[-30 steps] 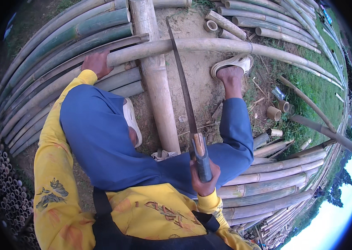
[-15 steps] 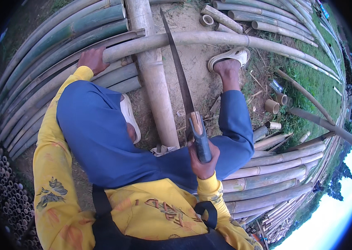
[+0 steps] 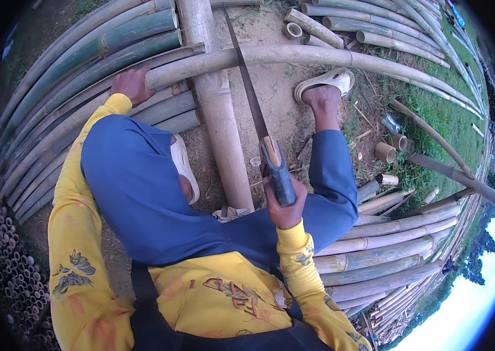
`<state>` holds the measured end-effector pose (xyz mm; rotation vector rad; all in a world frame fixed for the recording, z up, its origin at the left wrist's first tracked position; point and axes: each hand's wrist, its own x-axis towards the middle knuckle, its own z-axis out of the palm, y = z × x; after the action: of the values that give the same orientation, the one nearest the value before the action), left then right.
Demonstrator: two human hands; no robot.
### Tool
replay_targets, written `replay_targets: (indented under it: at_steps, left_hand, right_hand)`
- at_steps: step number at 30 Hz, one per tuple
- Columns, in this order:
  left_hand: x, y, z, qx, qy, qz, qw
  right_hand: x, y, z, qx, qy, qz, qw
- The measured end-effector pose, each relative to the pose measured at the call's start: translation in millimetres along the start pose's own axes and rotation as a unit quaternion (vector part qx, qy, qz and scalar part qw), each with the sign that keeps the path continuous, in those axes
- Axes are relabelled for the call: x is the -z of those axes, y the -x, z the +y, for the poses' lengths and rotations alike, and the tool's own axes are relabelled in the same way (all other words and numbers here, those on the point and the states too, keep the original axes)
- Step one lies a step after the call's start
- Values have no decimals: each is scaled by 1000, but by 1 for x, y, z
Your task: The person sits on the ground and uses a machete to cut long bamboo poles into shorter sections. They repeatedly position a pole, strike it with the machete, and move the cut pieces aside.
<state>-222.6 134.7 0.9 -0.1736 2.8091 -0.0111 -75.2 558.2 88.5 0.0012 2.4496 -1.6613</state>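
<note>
My right hand [image 3: 284,205] grips the blue handle of a hand saw [image 3: 253,111] whose long blade runs up and across a horizontal bamboo pole [image 3: 294,57]. My left hand [image 3: 131,85] presses on the left end of that pole, palm down. The pole lies across a thick upright bamboo trunk [image 3: 218,111] that runs between my legs. I sit in blue trousers and yellow sleeves, with my right foot in a white sandal [image 3: 324,83] beside the pole.
Long bamboo poles [image 3: 83,70] are stacked at my left, and more poles [image 3: 388,245] lie at my right. Short cut bamboo pieces [image 3: 389,151] sit on the grass at right. A pile of bamboo tube ends [image 3: 1,245] fills the lower left.
The saw and my right hand have drawn back toward me, down and slightly right along the cut. My left hand stays on the pole.
</note>
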Motion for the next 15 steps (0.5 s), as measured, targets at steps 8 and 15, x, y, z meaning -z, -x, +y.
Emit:
replay_targets:
  at_steps: [8,15]
  left_hand:
    - [-13,4,-9,-9,1,10,1000]
    - [-14,-4,2,-4,3,-7,1000]
  right_hand:
    - [3,35,-6,-29,-19,20,999]
    - [-12,-17,0,-12,-16,12,1000]
